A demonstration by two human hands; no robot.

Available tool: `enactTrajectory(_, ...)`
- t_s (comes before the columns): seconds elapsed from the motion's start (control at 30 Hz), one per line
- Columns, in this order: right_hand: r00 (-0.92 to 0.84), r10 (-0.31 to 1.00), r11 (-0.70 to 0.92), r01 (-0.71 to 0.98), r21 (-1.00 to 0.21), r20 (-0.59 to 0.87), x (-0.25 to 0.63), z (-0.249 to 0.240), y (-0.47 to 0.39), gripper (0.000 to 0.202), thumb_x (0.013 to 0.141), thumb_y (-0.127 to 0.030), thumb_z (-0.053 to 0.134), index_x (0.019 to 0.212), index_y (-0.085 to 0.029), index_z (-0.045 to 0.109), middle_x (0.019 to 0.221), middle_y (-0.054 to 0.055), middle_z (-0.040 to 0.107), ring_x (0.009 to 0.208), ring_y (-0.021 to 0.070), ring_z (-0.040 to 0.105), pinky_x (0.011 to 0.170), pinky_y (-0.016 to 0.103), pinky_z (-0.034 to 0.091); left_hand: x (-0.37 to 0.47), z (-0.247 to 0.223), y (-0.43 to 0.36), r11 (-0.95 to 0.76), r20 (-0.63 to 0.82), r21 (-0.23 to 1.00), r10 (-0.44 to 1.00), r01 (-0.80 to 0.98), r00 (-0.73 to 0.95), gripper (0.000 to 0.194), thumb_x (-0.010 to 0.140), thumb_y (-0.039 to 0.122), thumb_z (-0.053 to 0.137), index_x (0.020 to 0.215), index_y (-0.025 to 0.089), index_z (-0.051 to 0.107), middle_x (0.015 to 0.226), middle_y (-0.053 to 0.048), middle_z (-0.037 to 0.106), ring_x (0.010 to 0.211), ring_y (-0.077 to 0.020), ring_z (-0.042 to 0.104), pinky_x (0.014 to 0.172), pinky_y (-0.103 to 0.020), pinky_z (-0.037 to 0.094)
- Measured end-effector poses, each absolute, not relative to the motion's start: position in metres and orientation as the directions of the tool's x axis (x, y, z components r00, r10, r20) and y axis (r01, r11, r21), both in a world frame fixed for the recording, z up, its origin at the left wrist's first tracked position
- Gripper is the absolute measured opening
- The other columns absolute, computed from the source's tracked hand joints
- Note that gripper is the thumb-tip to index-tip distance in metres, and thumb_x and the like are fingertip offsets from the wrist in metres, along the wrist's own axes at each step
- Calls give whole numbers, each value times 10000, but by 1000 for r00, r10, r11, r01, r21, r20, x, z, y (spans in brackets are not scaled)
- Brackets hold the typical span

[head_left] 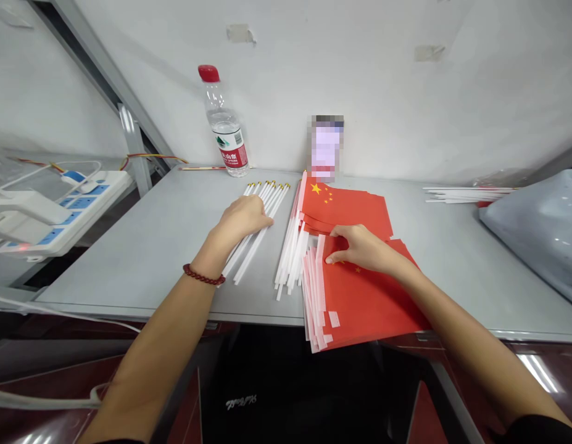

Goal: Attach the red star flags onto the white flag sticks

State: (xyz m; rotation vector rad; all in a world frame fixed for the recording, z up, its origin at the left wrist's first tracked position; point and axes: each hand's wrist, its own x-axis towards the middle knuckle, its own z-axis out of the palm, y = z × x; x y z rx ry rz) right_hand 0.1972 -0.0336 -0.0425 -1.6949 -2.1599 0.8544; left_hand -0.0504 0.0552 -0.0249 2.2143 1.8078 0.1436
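My left hand is over a loose row of thin white sticks with gold tips. Its thumb points right and the other fingers curl down among the sticks, so what they grip is hidden. My right hand rests on the upper left part of a stack of red paper flags with yellow stars and white left edges. Its thumb and index finger are apart on the top flag. Behind this stack lie red flags on white sticks, their sticks fanned toward the front edge.
A water bottle with a red cap and a blurred phone stand against the wall. A power strip is at left. More white sticks and a grey plastic bag lie at right. The flag stack overhangs the table's front edge.
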Motion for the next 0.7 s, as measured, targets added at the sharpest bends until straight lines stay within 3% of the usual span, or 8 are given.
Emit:
enactTrajectory(0.17, -351, 929, 168, 677, -716, -114, 197, -45, -38, 89, 866, -266, 567, 843, -183, 590, 672, 17, 629, 427, 101, 466, 465, 298, 380, -42, -28, 48, -236, -56, 202, 966, 951, 251, 342, 654, 237, 601, 443, 226, 333, 482, -46, 409, 615, -255, 562, 510, -318, 289)
enactTrajectory(0.33, -412, 908, 351, 651, -673, 76, 193, -42, -38, 208, 904, -240, 498, 749, -186, 625, 695, 33, 646, 564, 125, 522, 570, 298, 409, -40, -26, 45, -269, 104, 207, 962, 941, 253, 310, 659, 219, 580, 445, 218, 356, 498, -75, 457, 636, -288, 587, 519, -333, 314)
enactTrajectory(0.37, -415, 905, 364, 646, -671, 91, 193, -41, -38, 209, 905, -243, 497, 756, -187, 632, 698, 30, 643, 577, 127, 524, 577, 294, 404, -40, -24, 44, -248, 132, 270, 967, 930, 219, 310, 664, 220, 579, 443, 216, 362, 474, -66, 452, 607, -268, 580, 517, -329, 324)
enactTrajectory(0.43, -406, 909, 355, 643, -679, 92, 191, -40, -39, 216, 910, -266, 493, 775, -187, 641, 678, 21, 628, 559, 123, 513, 560, 285, 389, -40, -19, 44, -208, 171, 508, 975, 836, 138, 263, 692, 232, 567, 479, 209, 414, 452, -44, 479, 511, -202, 543, 495, -307, 343)
enactTrajectory(0.53, -389, 918, 330, 642, -692, 77, 189, -41, -41, 221, 909, -310, 512, 803, -180, 656, 654, 18, 619, 526, 116, 496, 542, 282, 385, -39, -10, 43, -127, 96, 884, 991, 449, 92, 156, 752, 262, 545, 625, 201, 479, 528, -31, 592, 374, -106, 447, 404, -256, 305)
enactTrajectory(0.6, -397, 915, 331, 627, -705, 77, 187, -41, -43, 200, 888, -335, 558, 850, -176, 673, 663, 19, 632, 524, 112, 492, 543, 282, 396, -38, -7, 43, -51, 24, 976, 992, 211, 128, 156, 785, 279, 552, 683, 199, 466, 578, -38, 627, 341, -71, 412, 359, -226, 253)
enactTrajectory(0.7, -434, 899, 322, 576, -751, 53, 186, -43, -45, 216, 868, -361, 591, 909, -177, 696, 653, 12, 645, 511, 106, 495, 522, 276, 406, -34, -8, 42, 26, -33, 999, 982, 39, 184, 183, 833, 304, 565, 729, 193, 463, 592, -30, 633, 349, -55, 431, 339, -194, 263)
